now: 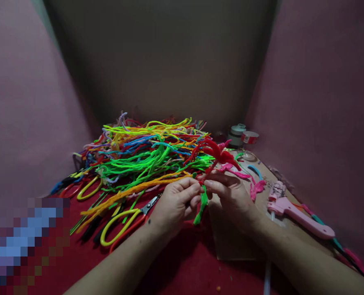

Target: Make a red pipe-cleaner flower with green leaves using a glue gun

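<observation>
Between my two hands is a flower made of pipe cleaners. Its red petals point(220, 155) fan out above my right hand, and a green leaf piece point(202, 208) hangs down below the fingers. My left hand point(182, 196) pinches at the stem with thumb and forefinger. From the other side, my right hand point(226, 190) grips the same stem, its fingertips almost meeting those of the left. The exact joint between red and green is partly hidden by the fingers.
A large heap of coloured pipe cleaners point(145, 159) lies behind my hands. Scissors with yellow and red handles point(120, 227) rest at left. On a board point(231, 241) at right are a pink glue gun point(301, 217) and pink pieces point(257, 188). A tape roll point(249, 137) stands behind.
</observation>
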`<state>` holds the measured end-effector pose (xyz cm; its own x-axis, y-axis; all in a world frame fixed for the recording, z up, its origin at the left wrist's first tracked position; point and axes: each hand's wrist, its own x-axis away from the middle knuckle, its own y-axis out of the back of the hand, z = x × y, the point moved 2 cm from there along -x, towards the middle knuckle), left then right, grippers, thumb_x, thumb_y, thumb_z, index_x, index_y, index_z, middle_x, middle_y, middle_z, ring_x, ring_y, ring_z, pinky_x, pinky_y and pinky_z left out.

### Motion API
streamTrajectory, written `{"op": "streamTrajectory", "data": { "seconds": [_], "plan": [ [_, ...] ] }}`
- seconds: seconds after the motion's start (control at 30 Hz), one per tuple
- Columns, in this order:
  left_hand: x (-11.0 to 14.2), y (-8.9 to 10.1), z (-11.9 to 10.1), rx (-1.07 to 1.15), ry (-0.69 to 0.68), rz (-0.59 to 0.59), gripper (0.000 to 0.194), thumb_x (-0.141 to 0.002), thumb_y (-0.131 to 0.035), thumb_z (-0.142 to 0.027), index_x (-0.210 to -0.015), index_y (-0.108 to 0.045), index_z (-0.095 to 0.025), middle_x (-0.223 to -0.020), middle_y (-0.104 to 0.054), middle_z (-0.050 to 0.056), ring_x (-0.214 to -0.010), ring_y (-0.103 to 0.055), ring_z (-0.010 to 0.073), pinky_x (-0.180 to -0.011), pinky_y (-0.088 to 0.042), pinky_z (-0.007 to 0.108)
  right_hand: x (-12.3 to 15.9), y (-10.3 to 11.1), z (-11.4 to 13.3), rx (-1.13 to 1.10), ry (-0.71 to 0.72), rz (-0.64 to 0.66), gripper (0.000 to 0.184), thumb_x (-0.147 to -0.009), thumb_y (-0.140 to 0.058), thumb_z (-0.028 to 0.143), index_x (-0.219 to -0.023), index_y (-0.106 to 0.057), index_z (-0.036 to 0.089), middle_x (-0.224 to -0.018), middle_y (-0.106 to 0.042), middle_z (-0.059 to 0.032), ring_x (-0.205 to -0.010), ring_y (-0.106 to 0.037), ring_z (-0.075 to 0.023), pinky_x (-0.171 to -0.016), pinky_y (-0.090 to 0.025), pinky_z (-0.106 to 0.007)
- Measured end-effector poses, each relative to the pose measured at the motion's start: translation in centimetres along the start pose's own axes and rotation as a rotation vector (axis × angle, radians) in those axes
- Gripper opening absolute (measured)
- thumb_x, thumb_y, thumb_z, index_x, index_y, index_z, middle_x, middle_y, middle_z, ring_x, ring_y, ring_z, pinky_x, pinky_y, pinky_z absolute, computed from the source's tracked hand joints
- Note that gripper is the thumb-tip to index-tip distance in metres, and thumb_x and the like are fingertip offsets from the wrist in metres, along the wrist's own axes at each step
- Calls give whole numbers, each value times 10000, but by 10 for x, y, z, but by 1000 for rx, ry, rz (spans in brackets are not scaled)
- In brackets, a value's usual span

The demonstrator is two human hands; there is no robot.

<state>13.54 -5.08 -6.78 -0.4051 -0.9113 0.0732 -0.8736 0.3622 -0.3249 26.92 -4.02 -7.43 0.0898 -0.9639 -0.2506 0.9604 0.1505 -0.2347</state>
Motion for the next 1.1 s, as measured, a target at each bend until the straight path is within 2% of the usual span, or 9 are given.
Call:
{"op": "streamTrajectory", "data": {
  "seconds": [0.17, 0.33, 0.43, 0.57, 0.63, 0.73, 0.87, 0.97, 1.1],
  "plan": [
    [2, 0, 0, 348, 165, 230, 164, -878, -443, -214, -771, -540, -136, -466, -350, -98, -300, -84, -1, -302, -142, 141, 2, -3, -2, -199, -71, 115, 62, -726, -659, 198, -735, -711, 231, -738, -655, 16, -736, -578, -141, -816, -423, -316],
    [3, -5, 0, 305, 186, 215, 171, -881, -426, -224, -766, -526, -146, -489, -361, -93, -309, -91, 3, -306, -157, 139, 1, -5, -5, -239, -61, 90, 63, -698, -676, 186, -727, -713, 228, -712, -661, 20, -729, -586, -143, -790, -437, -299],
    [2, -4, 1, -51, 61, 45, 197, -871, -438, -279, -717, -488, -165, -520, -425, -66, -322, -245, 21, -343, -229, 158, -1, -3, -13, -195, -76, 40, 42, -705, -675, 207, -737, -701, 201, -736, -660, 5, -779, -583, -161, -773, -434, -300],
    [5, 4, 1, -781, -332, -259, 98, -824, -515, -281, -816, -545, -187, -642, -553, -7, -527, -501, 102, -515, -367, 212, 1, -2, -21, -133, -80, -33, 62, -723, -670, 250, -696, -678, 195, -724, -636, 10, -804, -565, -164, -773, -414, -302],
    [5, 8, 2, -1040, -490, -281, 95, -831, -500, -258, -841, -571, -196, -713, -598, 23, -621, -549, 133, -600, -383, 238, 2, -2, -22, -104, -66, -68, 79, -715, -680, 268, -681, -680, 196, -706, -629, 11, -784, -559, -164, -770, -410, -308],
    [3, 13, 5, -1186, -594, -207, 150, -844, -443, -190, -857, -592, -203, -740, -609, 40, -675, -564, 150, -638, -379, 248, 2, -3, -19, -19, -68, -84, 114, -716, -673, 302, -686, -682, 192, -709, -629, 4, -740, -549, -161, -758, -413, -320],
    [-3, 15, 2, -1000, -530, -183, 151, -848, -443, -193, -781, -579, -195, -614, -515, -12, -560, -469, 105, -562, -351, 220, 1, -5, -12, 86, -75, -30, 112, -727, -654, 288, -720, -692, 183, -766, -645, -17, -783, -563, -172, -789, -415, -332],
    [-6, 12, -1, -603, -275, -142, 167, -841, -484, -289, -718, -530, -186, -506, -397, -65, -422, -341, 62, -429, -280, 184, 0, -6, -8, 2, -28, 19, 101, -699, -679, 262, -775, -711, 203, -800, -659, -11, -836, -572, -177, -824, -416, -327],
    [-6, 5, -3, -187, -16, -8, 154, -826, -515, -332, -786, -513, -183, -461, -405, -91, -310, -251, 25, -326, -193, 148, -1, -8, -3, 29, 1, 76, 100, -721, -650, 261, -763, -722, 206, -768, -657, -2, -801, -575, -171, -790, -420, -318]
  ]
}}
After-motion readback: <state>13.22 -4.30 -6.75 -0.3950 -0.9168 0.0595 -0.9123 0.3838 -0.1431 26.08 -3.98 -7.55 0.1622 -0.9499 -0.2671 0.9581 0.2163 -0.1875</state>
